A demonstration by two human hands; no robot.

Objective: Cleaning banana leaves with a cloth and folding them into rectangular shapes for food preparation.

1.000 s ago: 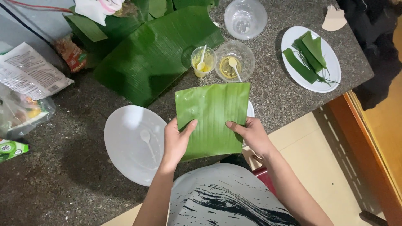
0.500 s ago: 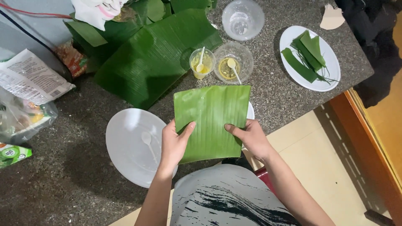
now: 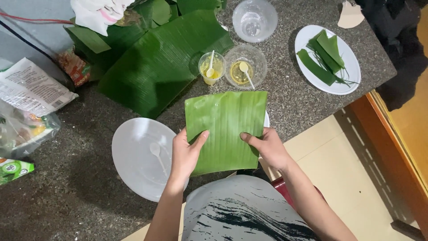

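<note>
— What could go wrong here?

— I'd say the leaf could tear. It's ribbed, and I hold it by its two side edges; a pull outward might split it along a rib. It also overhangs the counter edge towards me, so a loose grip might let it slide off.

— And your fingers?

— My left hand pinches the leaf's left edge, thumb on top, the other fingers under and hidden. My right hand clamps the right edge the same way. Both closed on it.

— Where does the leaf sit?

— Just below the two cups, right of the white plate.
</note>
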